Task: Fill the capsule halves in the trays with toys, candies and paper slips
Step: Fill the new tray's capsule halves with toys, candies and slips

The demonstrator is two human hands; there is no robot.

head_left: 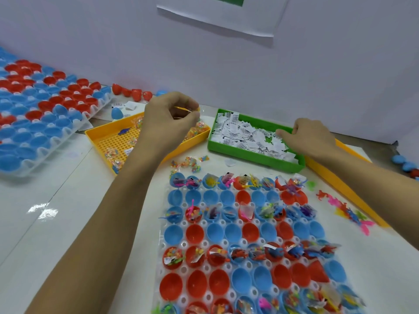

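A clear tray (229, 243) in front of me holds red and blue capsule halves; alternate rows carry toys, candy packets and slips, the rows between are bare. My left hand (169, 120) hovers over the yellow bin (99, 138) and pinches a small clear candy packet (189, 111) in curled fingers. My right hand (309, 138) reaches into the green bin (226, 150) and its fingertips pinch at the white paper slips (249, 137).
A second tray of red and blue halves (40, 114) lies at the far left. Loose candies (188, 163) lie beyond the near tray, small plastic toys (347, 211) to its right beside another yellow bin (340, 184). Loose capsule halves (133, 92) line the wall.
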